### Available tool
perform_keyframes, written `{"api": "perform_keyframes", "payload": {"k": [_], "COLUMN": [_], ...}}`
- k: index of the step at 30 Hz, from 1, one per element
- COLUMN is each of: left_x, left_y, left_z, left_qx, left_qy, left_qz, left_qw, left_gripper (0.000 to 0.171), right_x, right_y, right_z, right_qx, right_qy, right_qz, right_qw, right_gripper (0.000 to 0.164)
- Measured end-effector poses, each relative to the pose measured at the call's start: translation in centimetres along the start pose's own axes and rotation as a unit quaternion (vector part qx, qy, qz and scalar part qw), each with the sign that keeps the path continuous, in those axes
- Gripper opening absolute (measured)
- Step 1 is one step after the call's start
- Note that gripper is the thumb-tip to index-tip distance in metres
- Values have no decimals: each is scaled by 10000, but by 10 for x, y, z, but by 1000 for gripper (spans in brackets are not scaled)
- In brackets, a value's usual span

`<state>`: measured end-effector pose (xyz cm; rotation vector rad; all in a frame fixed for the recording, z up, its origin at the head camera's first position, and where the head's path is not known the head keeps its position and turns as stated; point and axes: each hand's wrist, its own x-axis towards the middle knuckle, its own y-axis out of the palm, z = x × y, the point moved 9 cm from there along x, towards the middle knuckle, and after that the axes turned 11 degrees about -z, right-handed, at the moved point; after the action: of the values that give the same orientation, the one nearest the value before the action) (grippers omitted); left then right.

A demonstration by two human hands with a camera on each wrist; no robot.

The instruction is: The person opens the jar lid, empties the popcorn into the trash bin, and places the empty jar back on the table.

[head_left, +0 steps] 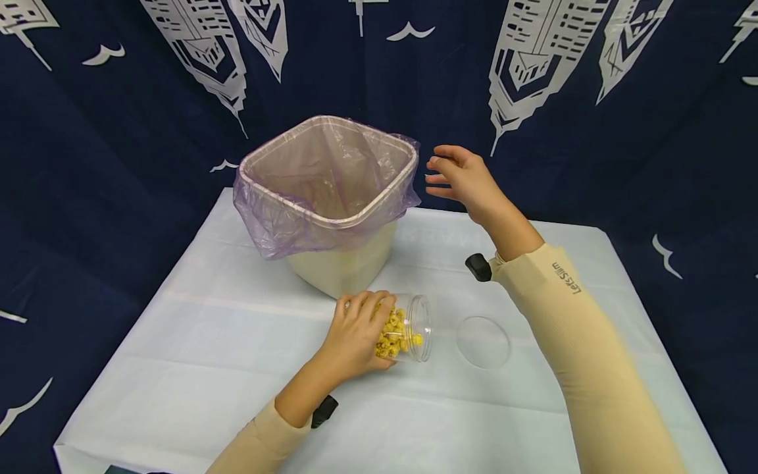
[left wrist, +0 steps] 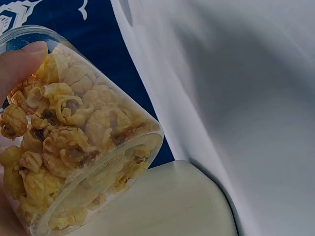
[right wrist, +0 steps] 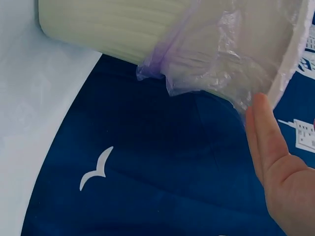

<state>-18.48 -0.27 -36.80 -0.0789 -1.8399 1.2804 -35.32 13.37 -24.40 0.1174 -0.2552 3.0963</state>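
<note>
My left hand (head_left: pixel 355 336) grips a clear plastic jar (head_left: pixel 419 329) partly filled with yellow caramel popcorn (head_left: pixel 392 332). In the head view the jar lies tipped sideways, its uncovered mouth facing right. The left wrist view shows the jar's base and the popcorn (left wrist: pixel 64 128) through its wall, with the thumb across the side. My right hand (head_left: pixel 464 178) is raised beside the bin's right rim, fingers extended and holding nothing. The cream bin (head_left: pixel 343 266) stands upright, lined with a thin purple plastic bag (head_left: pixel 278 224) folded over its rim. Inside, the bag hangs loosely against the walls.
A clear round lid (head_left: pixel 483 342) lies flat on the white-covered table (head_left: pixel 177 342), right of the jar. Behind the table hangs a dark blue curtain (head_left: pixel 367 79) with white building and bird prints. The bin stands near the table's back edge.
</note>
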Motion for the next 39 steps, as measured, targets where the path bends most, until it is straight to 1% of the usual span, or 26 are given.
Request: {"api": "perform_keyframes", "payload": {"k": [3,7,12,17,21,25,29,34,39], "left_x": [0,-1,-3,-5,-7,-8,-8,-6,-1], "left_y": [0,1,1,-2,-4,-10,-21,-42,-69], "left_z": [0,1,1,1,1,2,5,11,16], "left_qx": [24,40,33,18,-39,-78,-159,-306,-692], "left_qy": [-2,-24,-59,-87,-127,-134,-184,-421,-752], "left_qz": [-15,3,18,-46,-173,-428,-793,-1332,-1815], "left_qw": [10000,10000,10000,9999,9998,9990,9966,9897,9781], "left_gripper": [102,102,102,103,102,101,99,97,99], "right_x": [7,12,15,14,14,15,15,15,15], "right_y": [9,20,31,38,40,41,42,42,41], "right_z": [-3,-5,-7,-10,-12,-12,-12,-13,-14], "right_qx": [87,351,626,586,580,681,744,742,711], "right_qy": [242,431,520,528,520,507,497,485,523], "right_qz": [26,110,142,131,58,-5,4,9,-35], "right_qw": [9997,9984,9966,9968,9969,9964,9960,9961,9961], "right_gripper": [47,50,49,53,53,52,51,49,51]}}
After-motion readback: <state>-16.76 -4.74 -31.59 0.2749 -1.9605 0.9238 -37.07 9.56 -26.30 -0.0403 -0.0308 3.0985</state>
